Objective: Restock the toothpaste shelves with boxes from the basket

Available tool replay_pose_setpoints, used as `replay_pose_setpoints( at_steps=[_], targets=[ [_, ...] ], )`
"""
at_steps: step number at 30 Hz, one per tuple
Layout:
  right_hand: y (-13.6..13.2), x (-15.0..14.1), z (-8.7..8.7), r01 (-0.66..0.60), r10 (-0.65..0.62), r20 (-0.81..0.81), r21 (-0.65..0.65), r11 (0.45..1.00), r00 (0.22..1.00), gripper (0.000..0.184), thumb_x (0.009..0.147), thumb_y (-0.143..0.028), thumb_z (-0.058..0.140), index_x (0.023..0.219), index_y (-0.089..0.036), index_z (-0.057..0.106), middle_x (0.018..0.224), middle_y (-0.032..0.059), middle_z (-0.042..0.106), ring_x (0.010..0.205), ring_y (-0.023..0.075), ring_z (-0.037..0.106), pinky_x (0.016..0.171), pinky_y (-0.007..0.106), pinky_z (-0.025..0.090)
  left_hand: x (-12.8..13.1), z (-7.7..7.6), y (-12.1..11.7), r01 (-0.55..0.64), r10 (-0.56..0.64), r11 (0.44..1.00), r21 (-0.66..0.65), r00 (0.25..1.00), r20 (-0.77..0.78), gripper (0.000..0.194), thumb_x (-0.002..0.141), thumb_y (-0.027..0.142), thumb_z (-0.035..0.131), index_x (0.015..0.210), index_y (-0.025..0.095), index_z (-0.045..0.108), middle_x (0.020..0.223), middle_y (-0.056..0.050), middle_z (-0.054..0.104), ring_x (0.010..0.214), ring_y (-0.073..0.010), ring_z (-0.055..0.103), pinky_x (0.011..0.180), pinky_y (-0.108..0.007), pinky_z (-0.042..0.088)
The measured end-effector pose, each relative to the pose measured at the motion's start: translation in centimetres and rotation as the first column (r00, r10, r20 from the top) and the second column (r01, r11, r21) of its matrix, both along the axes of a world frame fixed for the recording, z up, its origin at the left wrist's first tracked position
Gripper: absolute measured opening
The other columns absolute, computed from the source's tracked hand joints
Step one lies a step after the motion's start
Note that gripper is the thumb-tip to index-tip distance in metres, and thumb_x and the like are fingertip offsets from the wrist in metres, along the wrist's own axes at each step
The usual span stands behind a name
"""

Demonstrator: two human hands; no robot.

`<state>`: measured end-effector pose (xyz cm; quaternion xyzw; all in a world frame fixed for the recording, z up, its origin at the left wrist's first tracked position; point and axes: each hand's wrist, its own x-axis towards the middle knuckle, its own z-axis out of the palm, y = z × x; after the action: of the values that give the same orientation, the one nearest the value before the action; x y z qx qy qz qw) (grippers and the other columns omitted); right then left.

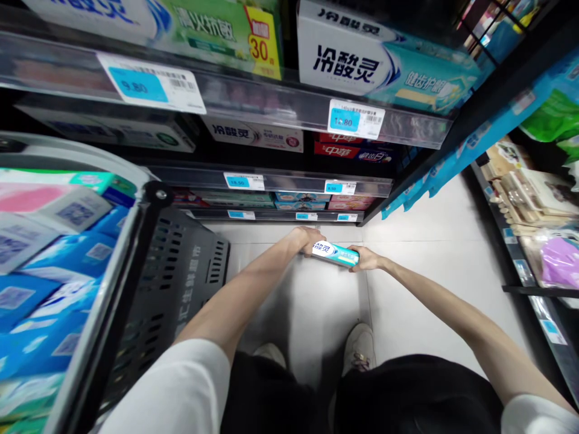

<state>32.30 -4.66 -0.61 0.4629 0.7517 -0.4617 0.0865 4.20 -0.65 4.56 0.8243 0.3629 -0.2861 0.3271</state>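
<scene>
The floor (443, 259) is laid with pale, smooth tiles divided by thin joints, over which a whitish light is softly reflected. The view ahead is filled by a dark shelving unit (294, 184), its tiers edged with clear strips (266, 102) and marked with price labels (158, 84). Another dark rack (538, 290) is seen at the right.

Held box (335, 253): "酸灵"; price tag (151, 84): "9.80"; yellow label (263, 43): "30".
</scene>
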Motion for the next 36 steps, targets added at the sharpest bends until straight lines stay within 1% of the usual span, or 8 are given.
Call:
replay_pose_setpoints(
  at_steps=[5, 9, 10, 11, 14, 16, 25, 36],
  targets=[
    [0.63, 0.48, -0.15, 0.010, -0.016, 0.127, 0.053, 0.999, 0.992, 0.067, 0.057, -0.023, 0.095, 0.117, -0.018, 0.063, 0.104, 0.0041, 0.073, 0.095, 0.0242, 0.070, 0.086, 0.035, 0.056, 0.23, 0.04, -0.01, -0.022, 0.021, 0.999, -0.026, 0.999, -0.036, 0.102, 0.047, 0.035, 0.094, 0.142, 0.024, 0.059, 0.130, -0.015, 0.071, 0.112, -0.0365, 0.069, 0.092, -0.039, 0.058],
    [0.56, 0.68, -0.07, -0.021, 0.008, 0.185, 0.068, 0.997, 0.983, 0.041, 0.085, -0.037, 0.082, 0.116, -0.016, 0.064, 0.101, 0.0045, 0.070, 0.089, 0.0191, 0.068, 0.084, 0.037, 0.057, 0.36, -0.02, 0.02, -0.034, 0.034, 0.999, 0.003, 0.998, -0.056, 0.107, 0.042, 0.037, 0.098, 0.141, 0.023, 0.058, 0.129, -0.017, 0.070, 0.110, -0.0368, 0.070, 0.093, -0.039, 0.057],
    [0.54, 0.69, -0.07, -0.024, 0.009, 0.195, 0.076, 0.997, 0.981, 0.040, 0.088, -0.038, 0.079, 0.116, -0.016, 0.064, 0.102, 0.0045, 0.070, 0.089, 0.0191, 0.068, 0.084, 0.037, 0.057, 0.35, -0.05, 0.06, -0.034, 0.035, 0.999, 0.011, 0.998, -0.061, 0.108, 0.042, 0.037, 0.098, 0.141, 0.024, 0.058, 0.129, -0.017, 0.070, 0.111, -0.0367, 0.070, 0.093, -0.038, 0.057],
    [0.55, 0.70, -0.09, -0.026, 0.008, 0.202, 0.087, 0.996, 0.979, 0.043, 0.086, -0.039, 0.081, 0.117, -0.016, 0.063, 0.102, 0.0043, 0.070, 0.090, 0.0199, 0.069, 0.084, 0.037, 0.057, 0.34, -0.10, 0.11, -0.034, 0.036, 0.999, 0.020, 0.997, -0.067, 0.108, 0.042, 0.038, 0.098, 0.141, 0.024, 0.058, 0.130, -0.017, 0.070, 0.112, -0.0366, 0.069, 0.093, -0.038, 0.057],
    [0.65, 0.66, -0.14, -0.037, 0.012, 0.210, 0.117, 0.992, 0.978, 0.064, 0.065, -0.036, 0.094, 0.117, -0.020, 0.061, 0.103, 0.0038, 0.073, 0.096, 0.0248, 0.071, 0.083, 0.033, 0.055, 0.27, -0.28, 0.18, -0.030, 0.034, 0.998, 0.049, 0.996, -0.080, 0.106, 0.045, 0.039, 0.097, 0.143, 0.023, 0.056, 0.132, -0.018, 0.068, 0.115, -0.0374, 0.069, 0.096, -0.039, 0.056],
    [0.73, 0.60, -0.12, -0.050, 0.022, 0.208, 0.130, 0.990, 0.978, 0.069, 0.060, -0.034, 0.095, 0.118, -0.022, 0.059, 0.105, 0.0043, 0.074, 0.099, 0.0268, 0.071, 0.082, 0.031, 0.054, 0.22, -0.40, 0.17, -0.025, 0.030, 0.998, 0.064, 0.996, -0.082, 0.105, 0.047, 0.038, 0.096, 0.142, 0.022, 0.057, 0.131, -0.019, 0.069, 0.115, -0.0384, 0.069, 0.096, -0.040, 0.056],
    [0.69, 0.57, 0.16, -0.087, 0.044, 0.216, 0.191, 0.978, 0.975, 0.065, 0.065, -0.032, 0.087, 0.122, -0.022, 0.057, 0.112, 0.0060, 0.075, 0.102, 0.0288, 0.072, 0.083, 0.031, 0.052, 0.13, -0.17, 0.23, -0.023, 0.033, 0.991, 0.133, 0.997, -0.074, 0.089, 0.056, 0.031, 0.092, 0.138, 0.021, 0.060, 0.123, -0.017, 0.072, 0.116, -0.0363, 0.069, 0.096, -0.037, 0.055],
    [0.90, 0.55, 0.41, -0.095, 0.036, 0.245, 0.235, 0.967, 0.969, 0.067, 0.064, -0.032, 0.087, 0.123, -0.023, 0.059, 0.110, 0.0081, 0.077, 0.098, 0.0303, 0.073, 0.077, 0.031, 0.051, 0.11, -0.45, 0.21, -0.023, 0.035, 0.987, 0.158, 0.997, -0.074, 0.092, 0.056, 0.032, 0.093, 0.140, 0.021, 0.058, 0.127, -0.017, 0.071, 0.119, -0.0356, 0.068, 0.097, -0.036, 0.054]
  ],
)
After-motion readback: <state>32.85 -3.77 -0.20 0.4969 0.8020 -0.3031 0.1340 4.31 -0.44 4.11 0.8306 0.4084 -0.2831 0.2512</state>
